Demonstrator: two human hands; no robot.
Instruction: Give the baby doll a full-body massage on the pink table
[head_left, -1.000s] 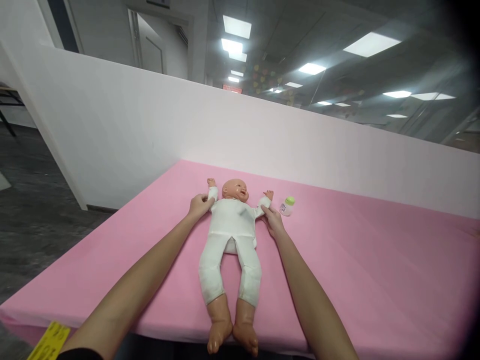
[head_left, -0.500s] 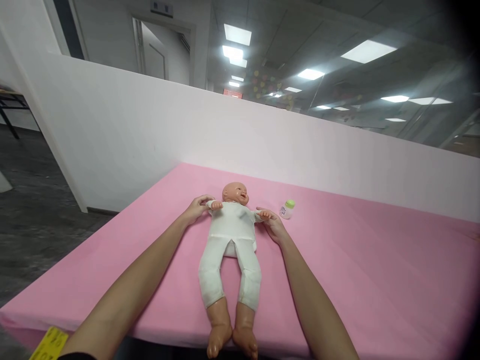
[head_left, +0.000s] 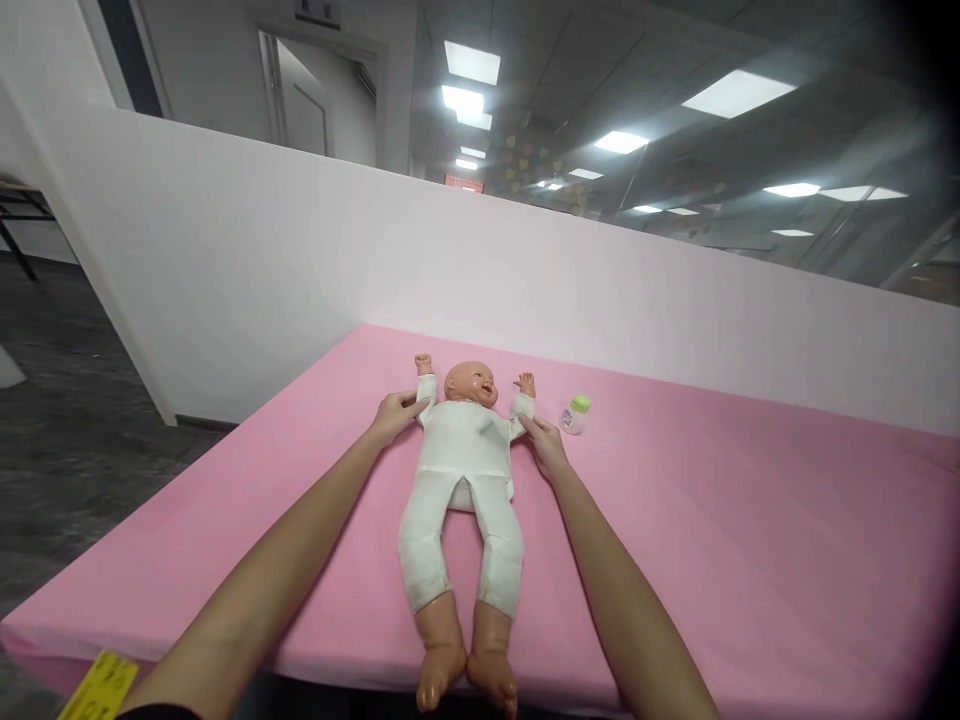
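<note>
A baby doll (head_left: 465, 440) with a white cloth body lies on its back on the pink-covered table (head_left: 720, 540). Its head points to the far side and its bare feet reach the near edge. Both doll arms are bent upward beside the head. My left hand (head_left: 396, 416) is closed around the doll's arm at the left, thumb on the white sleeve. On the other side, my right hand (head_left: 545, 445) pinches the opposite arm near the elbow. Just right of that hand stands a small clear bottle (head_left: 575, 416) with a green cap.
A white partition (head_left: 480, 260) runs behind the table and along its left end. Past the left edge is a dark floor (head_left: 90, 400). A yellow tag or tape (head_left: 101, 688) shows at the lower left, by my left forearm.
The doll's arms have swung up, so its hands now point toward the far side beside the head. Both my hands have closed on the sleeves. The bottle and the doll's legs stay put.
</note>
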